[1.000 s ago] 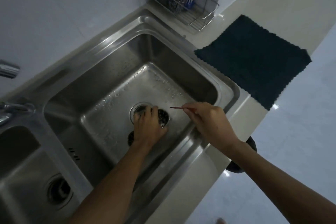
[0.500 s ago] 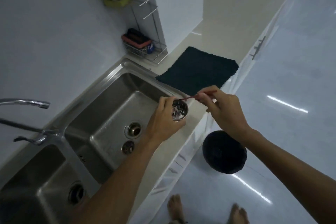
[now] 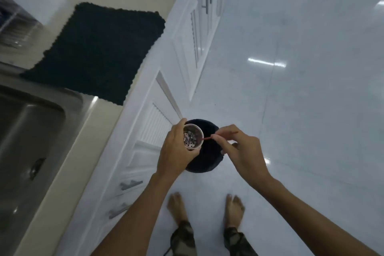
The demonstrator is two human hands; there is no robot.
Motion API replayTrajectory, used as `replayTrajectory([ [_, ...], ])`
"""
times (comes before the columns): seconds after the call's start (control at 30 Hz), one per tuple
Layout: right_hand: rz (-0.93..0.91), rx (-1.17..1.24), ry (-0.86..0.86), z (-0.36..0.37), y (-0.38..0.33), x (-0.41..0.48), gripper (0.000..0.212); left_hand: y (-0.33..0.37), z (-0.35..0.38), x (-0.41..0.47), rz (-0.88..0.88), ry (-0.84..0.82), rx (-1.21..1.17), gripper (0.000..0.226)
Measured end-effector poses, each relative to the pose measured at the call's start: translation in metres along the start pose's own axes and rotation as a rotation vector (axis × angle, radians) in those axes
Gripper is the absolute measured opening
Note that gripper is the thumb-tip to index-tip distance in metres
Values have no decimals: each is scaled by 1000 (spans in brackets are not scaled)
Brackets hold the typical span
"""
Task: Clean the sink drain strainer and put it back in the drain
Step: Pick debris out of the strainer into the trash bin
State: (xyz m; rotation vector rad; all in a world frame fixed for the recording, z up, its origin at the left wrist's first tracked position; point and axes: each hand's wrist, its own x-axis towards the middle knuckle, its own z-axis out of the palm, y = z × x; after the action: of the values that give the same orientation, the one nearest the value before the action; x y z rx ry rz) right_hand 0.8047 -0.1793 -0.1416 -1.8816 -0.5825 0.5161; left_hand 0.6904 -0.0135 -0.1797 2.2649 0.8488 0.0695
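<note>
My left hand (image 3: 175, 153) grips the round metal drain strainer (image 3: 192, 136), its perforated inside facing up with dark bits in it. My right hand (image 3: 239, 149) pinches a thin red stick (image 3: 220, 134) whose tip touches the strainer's right rim. Both hands are over a black round bin (image 3: 207, 160) on the floor. The steel sink (image 3: 27, 141) is at the left edge; its drain is out of view.
A dark cloth (image 3: 99, 50) lies on the beige counter (image 3: 68, 172) beside the sink. White cabinet doors (image 3: 158, 122) with bar handles run below the counter edge. My bare feet (image 3: 205, 208) stand on the glossy white floor (image 3: 301, 110).
My left hand lifted the strainer out of the sink drain and carried it right, over the bin on the floor. My right hand followed with the stick, now at the strainer's rim.
</note>
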Motion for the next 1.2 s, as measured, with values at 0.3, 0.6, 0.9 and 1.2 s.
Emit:
replayTrajectory([
  [0.3,89,-100,28,121,200,4,26,-142,140,43,-36,-160,-69,95],
  [0.6,161,-242,141,168,274,-5,19,-202,181,60,-29,-238,14,91],
  [0.9,216,-253,120,183,279,4,21,-200,183,77,40,-283,87,78],
  [1.2,249,-251,149,185,285,9,22,-200,191,88,114,-302,166,79],
])
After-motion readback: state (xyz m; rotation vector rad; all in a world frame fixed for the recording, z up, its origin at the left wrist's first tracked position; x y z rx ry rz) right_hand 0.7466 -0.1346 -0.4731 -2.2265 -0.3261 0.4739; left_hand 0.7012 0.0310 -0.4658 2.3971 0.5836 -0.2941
